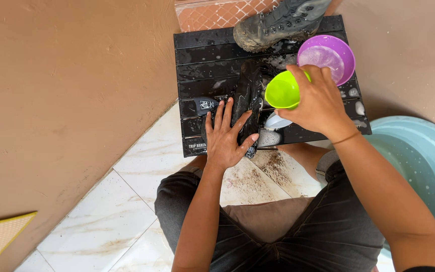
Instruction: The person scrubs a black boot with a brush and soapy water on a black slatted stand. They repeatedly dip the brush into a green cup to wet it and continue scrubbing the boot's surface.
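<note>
black slatted folding table (197, 60), glossy and wet, flecked with suds, upper centre of the frame. on it, centre: a black boot (247, 93), wet and shiny, lying along the slats with its toe toward the near edge. left hand (225, 138) pressed flat on the boot's lower part, fingers spread and straight, thumb out to the right; palm down, nothing enclosed in it. right hand (318, 103), just right of the boot, fingers curled tight around a lime-green plastic cup (282, 91), smooth and round, tipped so its open mouth faces left toward the boot. below the cup, a pale translucent object (277, 122), kind unclear. purple plastic bowl (331, 53), round, soapy water inside, upper right of the table, partly behind the right hand. second boot (278, 22), grey, dusty, laced, at the table's far edge, top of frame. large pale-blue plastic basin (424, 161), right edge, wet inside. white marbled floor tiles (127, 211) with a dirt patch below the table; tan wall (61, 90) at left; dark trousers (328, 236) at bottom.
</note>
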